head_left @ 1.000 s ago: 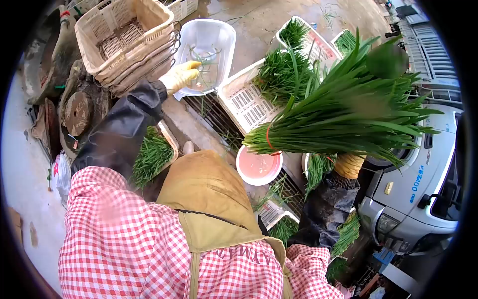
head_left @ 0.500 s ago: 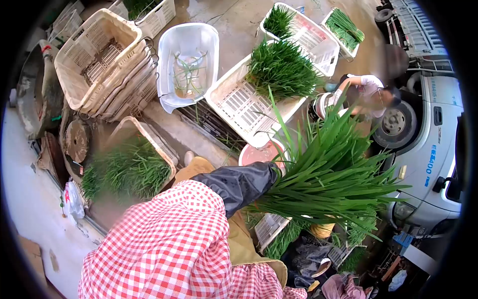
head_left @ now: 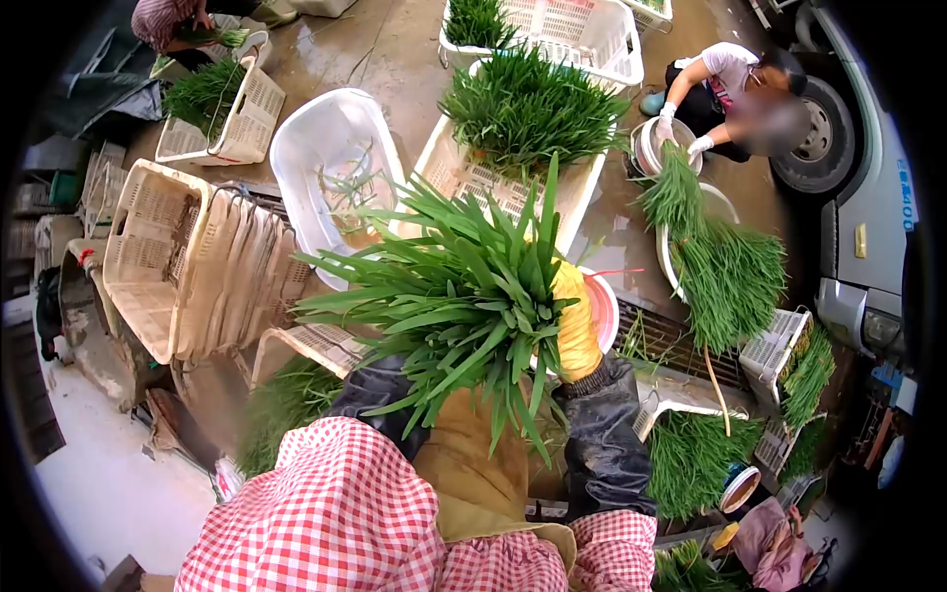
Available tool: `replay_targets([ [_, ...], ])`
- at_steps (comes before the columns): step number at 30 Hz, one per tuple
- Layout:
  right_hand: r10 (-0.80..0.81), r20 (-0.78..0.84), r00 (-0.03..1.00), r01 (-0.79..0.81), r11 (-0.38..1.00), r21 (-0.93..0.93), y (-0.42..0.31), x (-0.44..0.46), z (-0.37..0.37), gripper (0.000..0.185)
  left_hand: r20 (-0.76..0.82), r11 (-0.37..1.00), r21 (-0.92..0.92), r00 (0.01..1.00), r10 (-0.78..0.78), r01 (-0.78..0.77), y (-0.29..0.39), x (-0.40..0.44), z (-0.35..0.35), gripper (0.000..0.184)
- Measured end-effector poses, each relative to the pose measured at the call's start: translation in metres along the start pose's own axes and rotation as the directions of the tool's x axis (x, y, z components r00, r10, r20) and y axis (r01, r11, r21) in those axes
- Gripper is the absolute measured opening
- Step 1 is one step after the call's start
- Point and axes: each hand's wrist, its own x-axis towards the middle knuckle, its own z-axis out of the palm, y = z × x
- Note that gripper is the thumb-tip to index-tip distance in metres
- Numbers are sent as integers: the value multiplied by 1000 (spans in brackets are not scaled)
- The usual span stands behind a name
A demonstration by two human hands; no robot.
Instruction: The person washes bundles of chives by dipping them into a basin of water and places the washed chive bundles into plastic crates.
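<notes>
A large bunch of garlic chives (head_left: 464, 296) is held up in front of me, its long flat leaves fanning to the left and downward. My right hand (head_left: 574, 321), in a yellow glove with a black sleeve, is closed around the bunch's right side. The leaves cover my left hand; only its black sleeve (head_left: 380, 395) shows, running in under the bunch. Behind the glove stands a pink-and-white bucket (head_left: 604, 314), partly hidden. A thin red strand (head_left: 619, 270) sticks out beside the glove.
A white tub (head_left: 330, 148) and a crate of chives (head_left: 582, 212) stand ahead. Stacked crates (head_left: 158, 266) are at left. A co-worker (head_left: 730, 94) in white gloves handles chives (head_left: 676, 192) at right, beside a truck (head_left: 868, 227). Another person (head_left: 173, 25) is at far left.
My view has turned to the right. The bunch has shifted left in view and swung so its leaves point left. The yellow-gloved right hand now shows clearly on it; the left hand remains hidden.
</notes>
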Motion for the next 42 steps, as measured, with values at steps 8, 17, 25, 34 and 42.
replay_targets([
  [8,98,-73,992,-74,956,282,89,152,100,32,-122,946,-317,992,33,-71,48,169,-114,62],
  [17,513,95,853,-274,287,918,241,261,187,31,-12,842,-536,998,58,-55,59,309,-146,63],
  [25,657,-124,744,-580,726,368,326,291,252,71,18,772,-636,1000,25,-8,25,355,-139,45],
  [34,677,-240,695,-435,663,610,322,288,278,99,-111,953,23,947,302,-301,50,357,-153,43],
  [42,872,-285,398,-704,490,514,276,262,289,108,-48,576,555,668,743,-601,99,269,-162,54],
])
